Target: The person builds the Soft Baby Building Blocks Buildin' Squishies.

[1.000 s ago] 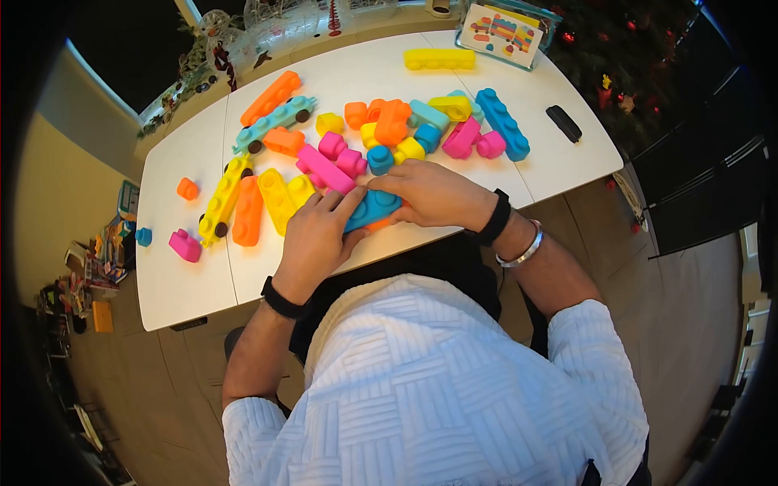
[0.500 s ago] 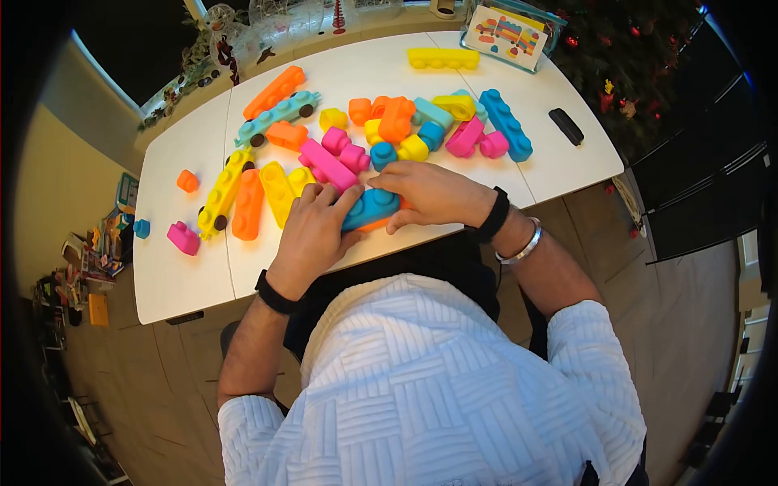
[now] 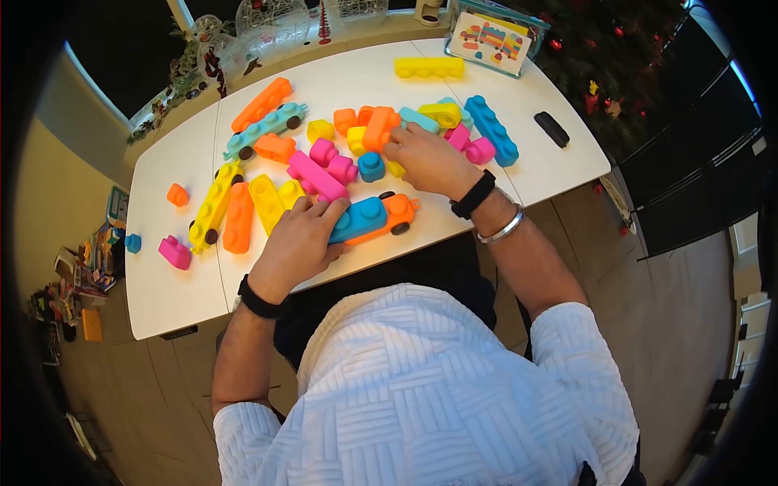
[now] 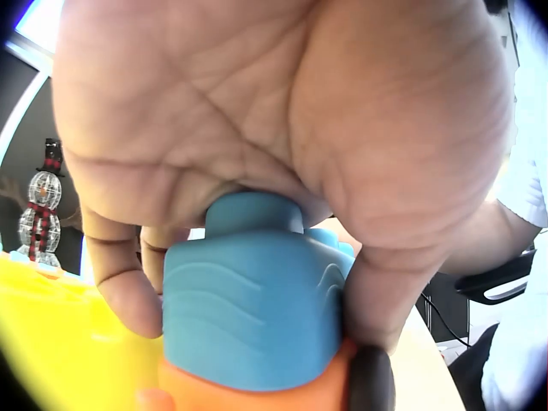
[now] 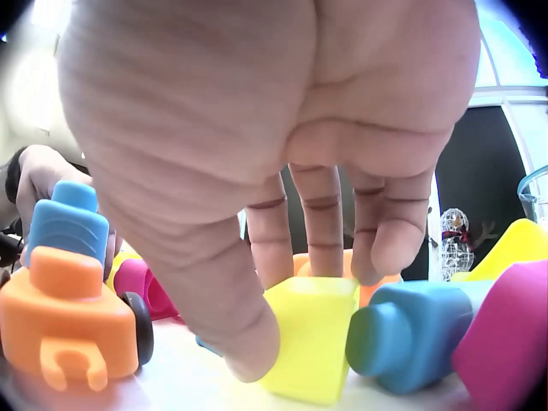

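My left hand (image 3: 296,247) grips the blue block (image 3: 356,219), its fingers along one side and thumb along the other in the left wrist view. That block sits studs-up on an orange wheeled base (image 3: 400,212) near the table's front edge. My right hand (image 3: 433,162) is at the pile in the middle, over a yellow block (image 5: 312,338). In the right wrist view the thumb overlaps this block's near side, and the fingers extend down towards its far side. A small blue block (image 5: 411,334) lies right beside it, with a pink block (image 5: 509,342) farther right.
A pink long block (image 3: 318,176) and an orange block (image 3: 379,130) lie by the hands. Yellow (image 3: 217,206) and teal (image 3: 266,131) wheeled bases stand to the left. A clear case with a picture card (image 3: 491,40) and a black object (image 3: 552,130) are farther off.
My right hand has left the blue block and orange base and moved forward to the yellow block, uncovering the base's right end. The left hand stays on the blue block.
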Action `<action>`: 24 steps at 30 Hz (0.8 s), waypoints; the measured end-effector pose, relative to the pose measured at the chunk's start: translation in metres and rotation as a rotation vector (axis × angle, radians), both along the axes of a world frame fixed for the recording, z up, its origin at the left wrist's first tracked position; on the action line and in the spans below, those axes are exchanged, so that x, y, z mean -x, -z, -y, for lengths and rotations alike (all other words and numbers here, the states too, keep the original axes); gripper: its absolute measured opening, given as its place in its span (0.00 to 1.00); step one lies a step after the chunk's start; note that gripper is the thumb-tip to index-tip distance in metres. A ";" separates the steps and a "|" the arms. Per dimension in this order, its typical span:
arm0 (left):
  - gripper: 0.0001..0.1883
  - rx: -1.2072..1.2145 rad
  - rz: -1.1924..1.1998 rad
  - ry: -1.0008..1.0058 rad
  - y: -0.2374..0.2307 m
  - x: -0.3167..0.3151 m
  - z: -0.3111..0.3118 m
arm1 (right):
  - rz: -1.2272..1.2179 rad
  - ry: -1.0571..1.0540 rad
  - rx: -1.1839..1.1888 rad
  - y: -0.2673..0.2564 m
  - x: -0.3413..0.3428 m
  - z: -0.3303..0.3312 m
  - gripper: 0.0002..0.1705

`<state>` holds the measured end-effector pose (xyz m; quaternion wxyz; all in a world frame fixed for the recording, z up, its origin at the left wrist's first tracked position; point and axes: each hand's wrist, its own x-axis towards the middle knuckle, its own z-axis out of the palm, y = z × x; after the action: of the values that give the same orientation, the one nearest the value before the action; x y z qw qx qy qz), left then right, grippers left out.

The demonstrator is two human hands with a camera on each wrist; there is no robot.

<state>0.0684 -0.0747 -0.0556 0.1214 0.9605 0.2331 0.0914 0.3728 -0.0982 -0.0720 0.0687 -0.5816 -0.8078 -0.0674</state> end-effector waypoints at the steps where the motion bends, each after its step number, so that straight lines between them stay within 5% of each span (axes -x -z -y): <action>1: 0.38 0.012 -0.039 -0.011 -0.002 0.001 0.000 | -0.027 0.000 0.001 -0.004 0.000 0.003 0.28; 5: 0.39 0.022 -0.091 -0.023 -0.008 0.003 0.001 | -0.276 -0.071 -0.027 -0.031 0.006 0.021 0.27; 7: 0.39 0.000 -0.087 -0.026 -0.005 0.005 0.001 | -0.589 -0.248 0.148 -0.047 0.015 0.028 0.25; 10: 0.40 -0.012 -0.078 -0.040 -0.004 0.007 0.001 | -0.543 -0.223 0.312 -0.056 0.019 0.033 0.24; 24: 0.41 0.002 -0.075 -0.069 -0.001 0.008 0.001 | -0.393 -0.278 0.362 -0.043 0.022 0.031 0.25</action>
<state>0.0599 -0.0760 -0.0550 0.1103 0.9545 0.2707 0.0593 0.3505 -0.1296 -0.0286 0.1274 -0.4703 -0.8497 0.2014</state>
